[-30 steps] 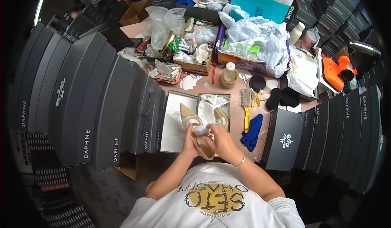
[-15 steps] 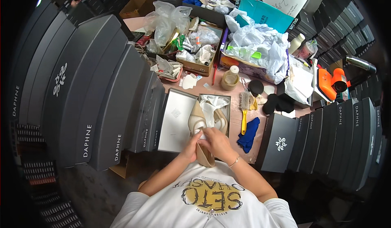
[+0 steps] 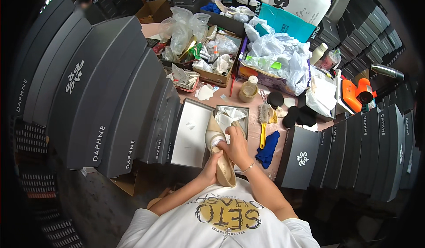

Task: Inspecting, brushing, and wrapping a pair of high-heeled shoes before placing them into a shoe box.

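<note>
Just in front of a white printed T-shirt [image 3: 177, 230], a beige, pointed-toe shoe [image 3: 227, 173] is pointing its toe away, partly over an open grey cardboard box [image 3: 248, 124] holding crumpled white tissue paper [image 3: 231, 114]. The left hand [image 3: 211, 170] is clamping its thumb on the shoe's left side, its other fingers hidden. The right hand [image 3: 237, 148] is reaching over the shoe's opening, fingers bent; whether they are pinching anything, I cannot tell. Rightward, a yellow-handled brush [image 3: 263, 135] is lying near a blue cloth [image 3: 268, 149].

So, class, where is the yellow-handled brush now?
In the head view, the brush lies just right of the open shoebox, beside the blue cloth.
</note>
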Demonstrator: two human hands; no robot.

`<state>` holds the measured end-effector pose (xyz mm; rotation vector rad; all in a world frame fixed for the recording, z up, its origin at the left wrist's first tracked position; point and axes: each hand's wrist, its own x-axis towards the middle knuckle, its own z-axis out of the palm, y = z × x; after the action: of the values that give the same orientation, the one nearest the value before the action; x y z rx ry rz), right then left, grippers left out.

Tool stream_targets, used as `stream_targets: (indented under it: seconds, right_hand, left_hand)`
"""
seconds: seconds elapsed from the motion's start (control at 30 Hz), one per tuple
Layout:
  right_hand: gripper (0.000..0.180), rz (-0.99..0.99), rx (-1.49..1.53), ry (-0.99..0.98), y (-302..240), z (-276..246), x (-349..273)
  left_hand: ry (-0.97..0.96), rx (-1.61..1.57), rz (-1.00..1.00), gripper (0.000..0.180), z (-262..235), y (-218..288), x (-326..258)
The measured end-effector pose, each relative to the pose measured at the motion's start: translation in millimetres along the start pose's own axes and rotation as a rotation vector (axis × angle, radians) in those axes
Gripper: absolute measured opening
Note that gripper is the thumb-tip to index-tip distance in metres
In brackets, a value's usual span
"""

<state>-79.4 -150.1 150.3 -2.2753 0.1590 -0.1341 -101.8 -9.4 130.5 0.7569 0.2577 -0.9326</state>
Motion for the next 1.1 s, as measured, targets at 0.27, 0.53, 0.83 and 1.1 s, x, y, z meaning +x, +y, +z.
stream_targets:
  seconds: [0.27, 0.53, 0.83, 1.1]
  right_hand:
    - [0.068, -0.004, 0.400, -0.065, 7.5, -11.6, -4.6]
    - [0.050, -0.084, 0.364, -0.208, 41.1, -28.1, 0.6]
    - [0.044, 0.424, -0.312, 0.095, 235.9, -17.9, 29.4]
    - [0.031, 0.479, 0.582, 0.119, 198.8, -27.3, -4.6]
  left_hand:
    - [-0.056, 0.218, -0.130, 0.042, 12.3, -6.3, -4.1]
    - [0.041, 0.112, 0.072, 0.049, 4.2, 13.9, 33.9]
    - [-0.098, 0.176, -0.027, 0.061, 23.4, 35.9, 25.3]
    - [0.022, 0.320, 0.215, 0.063, 22.0, 39.3, 22.1]
